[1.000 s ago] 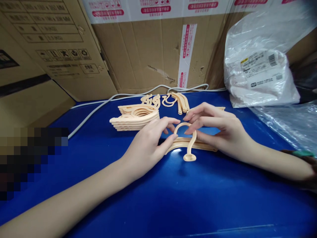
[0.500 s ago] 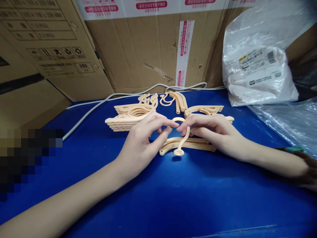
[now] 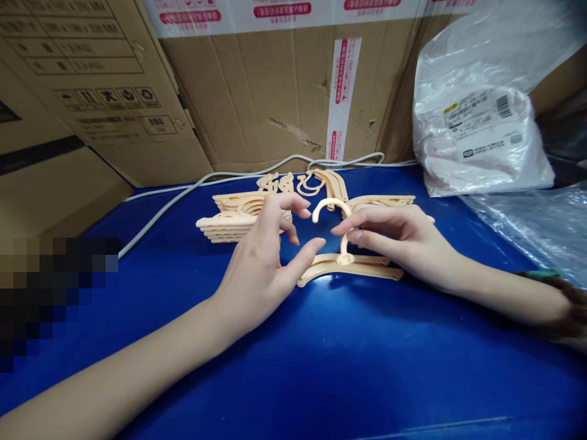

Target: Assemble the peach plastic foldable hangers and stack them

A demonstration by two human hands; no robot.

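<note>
Between the thumb and fingers of my right hand is a cream plastic hanger hook, its curve up and its small round base down. My left hand is beside it on the left, thumb and fingers spread apart, holding nothing. Under the hook lie curved hanger arms on the blue surface, partly behind the hook's base. A stack of hanger pieces sits beyond my left hand. Another group of hanger pieces shows behind my right hand, which hides part of it.
Loose hooks and more curved arms lie at the back of the blue table surface. A white cable runs behind them along cardboard boxes. At the right rest a white plastic bag and clear plastic film.
My left hand has opened and come away from the hook's tip. The hook, held in my right hand, has risen and turned more upright.
</note>
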